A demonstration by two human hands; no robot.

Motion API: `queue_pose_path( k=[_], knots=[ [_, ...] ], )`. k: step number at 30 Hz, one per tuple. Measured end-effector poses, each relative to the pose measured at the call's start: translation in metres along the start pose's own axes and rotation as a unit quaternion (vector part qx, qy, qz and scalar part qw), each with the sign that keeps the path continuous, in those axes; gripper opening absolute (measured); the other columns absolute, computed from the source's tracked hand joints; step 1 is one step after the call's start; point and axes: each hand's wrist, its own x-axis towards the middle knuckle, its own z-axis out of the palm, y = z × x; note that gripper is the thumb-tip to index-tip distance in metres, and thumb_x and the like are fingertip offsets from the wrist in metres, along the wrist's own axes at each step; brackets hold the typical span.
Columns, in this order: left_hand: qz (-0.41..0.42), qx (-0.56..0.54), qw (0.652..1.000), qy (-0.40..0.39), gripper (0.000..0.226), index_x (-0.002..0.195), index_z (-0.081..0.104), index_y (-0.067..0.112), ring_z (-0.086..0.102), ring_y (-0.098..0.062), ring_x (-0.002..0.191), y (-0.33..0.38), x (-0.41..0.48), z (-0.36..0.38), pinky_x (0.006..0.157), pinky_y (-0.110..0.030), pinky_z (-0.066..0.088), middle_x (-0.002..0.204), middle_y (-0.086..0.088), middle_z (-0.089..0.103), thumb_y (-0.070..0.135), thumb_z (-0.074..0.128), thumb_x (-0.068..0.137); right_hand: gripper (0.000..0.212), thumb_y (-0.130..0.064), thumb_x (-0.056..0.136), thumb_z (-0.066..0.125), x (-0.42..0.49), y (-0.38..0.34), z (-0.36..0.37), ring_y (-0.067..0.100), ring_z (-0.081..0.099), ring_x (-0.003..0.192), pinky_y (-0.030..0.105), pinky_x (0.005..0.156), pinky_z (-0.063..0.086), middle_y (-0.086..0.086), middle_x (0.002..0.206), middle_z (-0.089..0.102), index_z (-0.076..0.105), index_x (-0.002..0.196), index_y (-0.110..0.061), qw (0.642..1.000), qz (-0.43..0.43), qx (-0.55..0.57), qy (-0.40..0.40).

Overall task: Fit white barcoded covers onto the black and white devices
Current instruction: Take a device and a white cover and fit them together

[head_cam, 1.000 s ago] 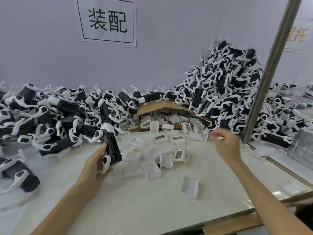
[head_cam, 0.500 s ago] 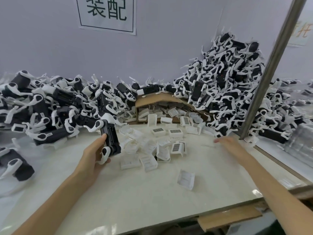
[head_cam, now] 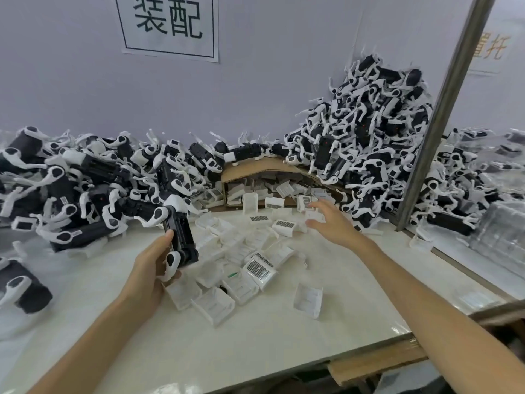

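Barcoded cover [head_cam: 285,224] lies on the bench [head_cam: 255,351] toward its back edge, just left of right hand [head_cam: 333,224], which hovers with fingers spread, holding nothing. Left hand [head_cam: 152,270] grips device [head_cam: 181,236], long axis pointing at the back edge. Right hand is nearer, so the likely picker.
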Motion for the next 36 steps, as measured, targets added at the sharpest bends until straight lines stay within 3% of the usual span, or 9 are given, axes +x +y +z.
queue_pose_path(
  k=[3,6,11,16,22,27,30,32,36],
  knots=[
    [-0.001,-0.003,1.0,0.004,0.045,0.102,0.075,0.016,0.07,-0.015,0.077,-0.002,0.002,-0.002,0.073,-0.033,0.046,0.095,-0.007,0.075,0.054,0.062,0.082,0.076,-0.063,0.093,0.054,0.028,0.02,0.005,0.034,0.025,0.148,0.05,0.115,0.028,0.01,0.162,0.027,0.03,0.155,-0.026,0.984,0.119,-0.132,-0.006],
    [-0.003,-0.012,1.0,0.005,0.046,0.1,0.077,0.016,0.071,-0.015,0.075,-0.003,0.004,-0.004,0.071,-0.034,0.048,0.1,-0.01,0.076,0.055,0.064,0.077,0.072,-0.073,0.09,0.046,0.039,0.018,0.014,0.037,0.038,0.14,0.05,0.112,0.032,0.012,0.157,0.037,0.034,0.151,-0.036,0.98,0.172,-0.096,-0.015],
    [0.004,-0.024,1.0,0.018,0.056,0.103,0.072,0.012,0.062,-0.021,0.075,-0.004,0.002,-0.002,0.055,-0.024,0.051,0.098,-0.015,0.066,0.057,0.069,0.07,0.029,-0.045,0.1,0.053,0.02,-0.035,0.042,0.021,0.053,0.122,0.036,0.098,0.042,-0.004,0.133,0.054,0.06,0.123,-0.029,0.994,0.017,-0.004,-0.105],
    [-0.021,-0.043,0.999,0.022,0.051,0.099,0.075,0.015,0.056,-0.029,0.085,-0.002,-0.001,-0.003,0.072,-0.037,0.047,0.098,-0.013,0.06,0.06,0.07,0.076,0.013,-0.029,0.1,0.059,-0.017,-0.067,0.044,0.004,0.06,0.112,0.022,0.09,0.046,-0.02,0.113,0.065,0.071,0.104,-0.033,0.969,-0.064,0.135,-0.199],
    [0.012,-0.007,0.999,0.05,0.057,0.084,0.064,0.012,0.048,-0.016,0.048,0.002,-0.001,0.0,0.04,-0.018,0.038,0.065,-0.005,0.054,0.065,0.07,0.062,0.017,-0.015,0.099,0.06,-0.03,-0.106,0.025,0.017,0.065,0.111,0.03,0.091,0.054,0.002,0.125,0.067,0.07,0.11,-0.023,0.925,-0.039,0.372,-0.069],
    [0.012,-0.001,0.998,0.062,0.044,0.077,0.071,0.017,0.052,-0.013,0.05,0.001,0.0,-0.003,0.04,-0.016,0.039,0.065,-0.002,0.06,0.06,0.068,0.074,0.018,-0.024,0.098,0.062,-0.059,-0.145,0.017,0.012,0.06,0.117,0.031,0.097,0.048,-0.008,0.123,0.064,0.067,0.115,-0.028,0.964,-0.09,0.241,-0.067],
    [0.007,-0.004,0.998,0.061,0.036,0.081,0.074,0.019,0.055,-0.01,0.049,0.002,-0.002,-0.002,0.041,-0.017,0.042,0.066,0.0,0.064,0.053,0.063,0.087,0.034,-0.045,0.091,0.066,-0.111,-0.163,0.026,0.0,0.055,0.121,0.022,0.096,0.05,-0.024,0.128,0.058,0.06,0.125,-0.042,0.951,-0.19,0.21,-0.126],
    [-0.011,-0.018,0.999,0.04,0.039,0.086,0.075,0.017,0.055,-0.012,0.053,0.002,-0.002,-0.003,0.046,-0.021,0.042,0.069,0.001,0.065,0.054,0.064,0.086,0.043,-0.051,0.088,0.067,-0.157,-0.176,0.049,-0.013,0.038,0.132,0.012,0.104,0.035,-0.034,0.141,0.045,0.056,0.129,-0.051,0.906,-0.317,0.199,-0.196],
    [0.011,-0.014,0.997,0.079,0.037,0.088,0.07,0.016,0.05,-0.017,0.062,0.002,-0.001,-0.003,0.046,-0.02,0.042,0.071,-0.001,0.06,0.052,0.063,0.09,0.047,-0.044,0.097,0.058,-0.184,-0.175,0.1,-0.007,-0.004,0.149,0.025,0.115,-0.018,-0.018,0.165,0.011,0.049,0.143,-0.04,0.849,-0.471,-0.001,-0.239]
  ],
)
